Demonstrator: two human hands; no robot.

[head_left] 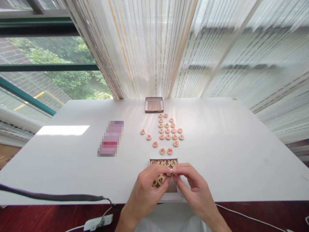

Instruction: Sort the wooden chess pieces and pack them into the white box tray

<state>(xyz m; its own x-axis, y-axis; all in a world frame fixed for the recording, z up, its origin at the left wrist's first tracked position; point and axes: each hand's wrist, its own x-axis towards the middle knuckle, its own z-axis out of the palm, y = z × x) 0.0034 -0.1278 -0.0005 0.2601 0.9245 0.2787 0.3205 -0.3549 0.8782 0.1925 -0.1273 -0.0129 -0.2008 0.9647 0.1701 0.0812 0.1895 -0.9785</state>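
A small open box [174,187] lies at the near edge of the white table [229,151]. It holds several round wooden chess discs with black characters [164,163]. My left hand [147,190] and my right hand [190,187] meet over the box, fingers pinched together on a disc [170,174] between them. Beyond the box, several discs with red characters [167,130] lie loose on the table.
A shallow brown box lid [154,105] sits at the far edge by the curtain. A blurred pinkish rectangle [111,138] lies left of the discs. A black cable [55,196] runs along the near left edge, with a white power strip [98,222] below.
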